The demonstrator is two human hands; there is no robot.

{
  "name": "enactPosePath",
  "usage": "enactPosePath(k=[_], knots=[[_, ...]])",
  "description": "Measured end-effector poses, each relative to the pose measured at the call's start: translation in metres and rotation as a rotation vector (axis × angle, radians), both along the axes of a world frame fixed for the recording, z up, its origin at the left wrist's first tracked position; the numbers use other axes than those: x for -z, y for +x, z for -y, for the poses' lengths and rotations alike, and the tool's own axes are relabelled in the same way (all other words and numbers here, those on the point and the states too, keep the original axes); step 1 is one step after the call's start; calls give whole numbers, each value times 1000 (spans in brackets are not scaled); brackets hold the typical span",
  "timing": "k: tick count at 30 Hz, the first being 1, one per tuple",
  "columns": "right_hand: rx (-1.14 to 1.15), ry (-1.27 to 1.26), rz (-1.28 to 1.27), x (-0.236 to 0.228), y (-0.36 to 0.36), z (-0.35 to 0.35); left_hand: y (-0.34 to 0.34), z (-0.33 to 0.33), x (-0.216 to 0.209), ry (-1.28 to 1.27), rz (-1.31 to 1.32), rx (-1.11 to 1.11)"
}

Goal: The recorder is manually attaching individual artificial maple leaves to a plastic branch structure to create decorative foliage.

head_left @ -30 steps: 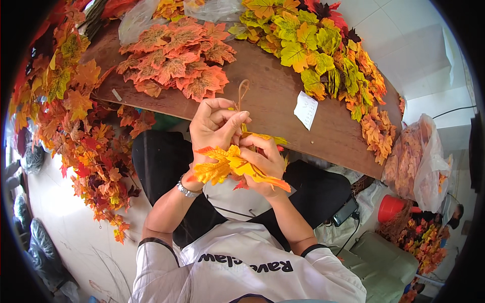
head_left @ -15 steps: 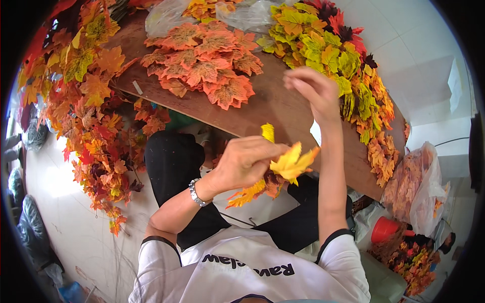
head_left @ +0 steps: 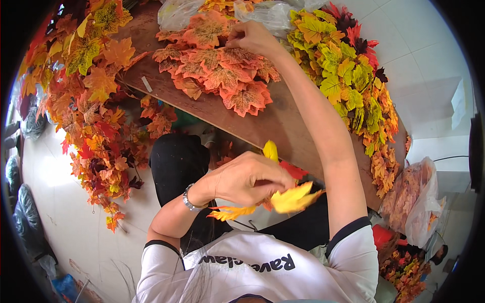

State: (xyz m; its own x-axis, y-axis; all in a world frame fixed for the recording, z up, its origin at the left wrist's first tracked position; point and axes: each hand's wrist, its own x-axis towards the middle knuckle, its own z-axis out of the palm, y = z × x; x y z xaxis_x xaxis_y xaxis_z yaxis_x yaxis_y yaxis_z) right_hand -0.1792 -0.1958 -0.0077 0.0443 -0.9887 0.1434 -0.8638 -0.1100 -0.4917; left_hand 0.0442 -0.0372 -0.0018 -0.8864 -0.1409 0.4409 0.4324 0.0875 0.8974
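My left hand point(head_left: 250, 177), with a metal bracelet at its wrist, is closed round a small spray of artificial maple leaves. Yellow leaves point(head_left: 293, 198) stick out of its grip, and a red leaf point(head_left: 294, 170) shows beside the fingers. The stem is hidden inside the hand. My right hand point(head_left: 251, 39) reaches across the board to the far side of a pile of orange-pink artificial maple leaves point(head_left: 217, 68). Its thumb and fingers pinch the edge of an orange maple leaf point(head_left: 207, 29) at the top of that pile.
The brown wooden board point(head_left: 283, 121) lies before me. Yellow-green leaves point(head_left: 348, 76) line its right side, and a clear plastic bag point(head_left: 262, 17) lies at the back. Leaf garlands point(head_left: 96, 116) hang at left. A bag of leaves point(head_left: 417, 194) stands at right.
My right hand has moved forward and left from above the board to the orange leaf pile and closed on a leaf. The spray in my left hand has turned, bringing a red leaf into view.
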Motion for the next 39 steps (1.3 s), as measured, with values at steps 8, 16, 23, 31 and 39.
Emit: enactPosePath(k=[8, 16, 23, 31, 39], knots=[[103, -327, 233, -9, -24, -34, 9, 9, -3, 513, 67, 358], [314, -299, 186, -9, -54, -76, -14, -18, -4, 156, 38, 360], [227, -248, 736, -33, -57, -85, -20, -19, -5, 137, 62, 260], [550, -188, -77, -45, -61, -172, -10, -11, -7, 249, 135, 146], [590, 74, 522, -10, -60, -253, -19, -15, 19, 889, -246, 130]])
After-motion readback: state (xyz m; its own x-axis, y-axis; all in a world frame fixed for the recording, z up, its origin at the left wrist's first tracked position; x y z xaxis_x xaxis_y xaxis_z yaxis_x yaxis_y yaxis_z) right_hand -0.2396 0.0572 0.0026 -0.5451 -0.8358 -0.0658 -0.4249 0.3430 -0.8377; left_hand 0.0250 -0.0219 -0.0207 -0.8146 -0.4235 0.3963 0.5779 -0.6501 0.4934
